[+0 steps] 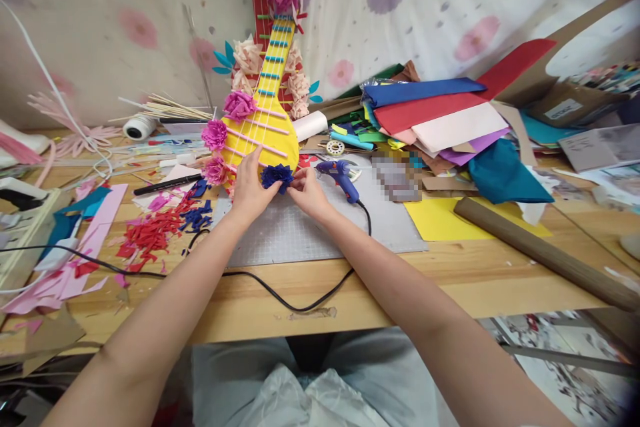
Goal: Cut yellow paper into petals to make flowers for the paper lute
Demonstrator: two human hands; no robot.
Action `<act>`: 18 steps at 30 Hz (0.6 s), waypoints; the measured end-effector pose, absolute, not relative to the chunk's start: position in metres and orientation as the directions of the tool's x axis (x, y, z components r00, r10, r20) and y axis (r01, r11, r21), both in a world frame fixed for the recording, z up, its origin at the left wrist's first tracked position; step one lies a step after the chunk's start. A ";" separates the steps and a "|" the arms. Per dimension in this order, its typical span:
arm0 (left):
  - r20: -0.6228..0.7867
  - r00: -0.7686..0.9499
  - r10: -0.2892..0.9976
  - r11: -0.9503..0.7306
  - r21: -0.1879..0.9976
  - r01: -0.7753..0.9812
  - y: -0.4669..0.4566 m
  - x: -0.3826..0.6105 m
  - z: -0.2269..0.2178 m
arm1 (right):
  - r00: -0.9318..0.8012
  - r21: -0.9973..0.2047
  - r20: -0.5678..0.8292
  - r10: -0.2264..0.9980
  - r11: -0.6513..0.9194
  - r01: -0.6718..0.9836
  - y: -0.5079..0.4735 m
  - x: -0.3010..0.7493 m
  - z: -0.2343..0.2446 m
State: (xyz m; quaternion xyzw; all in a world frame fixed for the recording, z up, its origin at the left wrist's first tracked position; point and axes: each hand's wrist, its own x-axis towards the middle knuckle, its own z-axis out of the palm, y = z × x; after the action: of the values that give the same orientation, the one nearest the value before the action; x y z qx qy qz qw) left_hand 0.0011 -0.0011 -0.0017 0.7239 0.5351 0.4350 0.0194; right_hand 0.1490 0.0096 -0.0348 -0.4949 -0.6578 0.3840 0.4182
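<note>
A dark blue paper flower sits at the lower edge of a yellow paper lute, which leans upright with pink bars and white strings. My left hand lies along the flower's left side, its thumb on the lower petals and a finger stretched up over the lute's body. At the flower's right edge, my right hand pinches the petals with closed fingers. Magenta paper flowers line the lute's left side. Beside my right hand lies a blue glue gun, its black cord trailing down the table.
A grey cutting mat lies beneath my hands. Red paper scraps and a black pen are on the left. To the right are stacked coloured paper sheets, yellow paper and a brown roll.
</note>
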 end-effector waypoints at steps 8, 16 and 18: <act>0.706 -0.042 0.707 -0.461 0.505 0.729 -0.018 -0.005 -0.010 | -0.109 -0.954 0.071 0.992 0.099 0.284 -0.005 0.149 -0.022; 0.735 -0.201 0.648 -0.407 0.557 0.724 -0.025 -0.012 -0.022 | -0.072 -0.999 0.012 0.997 0.015 0.042 -0.002 0.144 -0.026; 0.729 -0.204 0.653 -0.399 0.561 0.725 -0.026 -0.011 -0.022 | -0.101 -0.998 -0.004 0.995 -0.010 -0.055 -0.001 0.142 -0.026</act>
State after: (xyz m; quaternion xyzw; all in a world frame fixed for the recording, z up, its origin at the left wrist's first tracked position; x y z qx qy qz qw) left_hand -0.0107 -0.0258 -0.0218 0.6300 0.5472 0.5501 -0.0328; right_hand 0.1418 -0.0013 -0.0256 -0.4620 -0.5086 0.5400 0.4861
